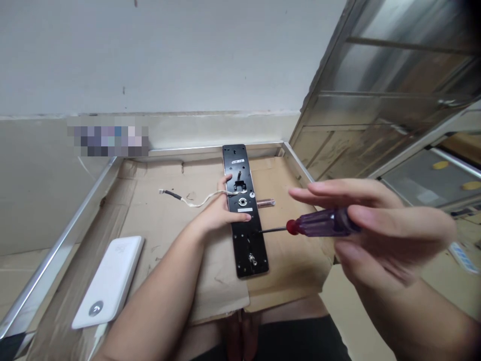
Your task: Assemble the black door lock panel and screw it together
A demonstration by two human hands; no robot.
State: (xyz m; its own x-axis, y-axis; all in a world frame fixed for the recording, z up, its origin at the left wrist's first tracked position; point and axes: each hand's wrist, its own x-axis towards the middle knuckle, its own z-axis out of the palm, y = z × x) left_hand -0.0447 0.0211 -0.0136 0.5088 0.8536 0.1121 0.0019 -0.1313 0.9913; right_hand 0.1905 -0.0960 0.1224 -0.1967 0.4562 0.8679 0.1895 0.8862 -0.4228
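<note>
Black lock backplate (250, 250) lies flat on cardboard sheet (161, 240), upper part under left hand (221, 213): fingers spread, pressed down, pinning plate against shifting. Right hand (391, 230) pinches purple-handled screwdriver (323, 224) between thumb and fingers, shaft aimed at plate, tip just off surface. Cable (199, 201) trails left of plate.

Soft, even indoor light, bright throughout

Standing here, I see a pale wall (150, 55) with almost no shadow, glare streaking the reflective door (391, 65), a slightly blurred right hand (391, 225), a steel rim (56, 240) bowing near the edge, and a pixelated patch (108, 141) on the wall
</note>
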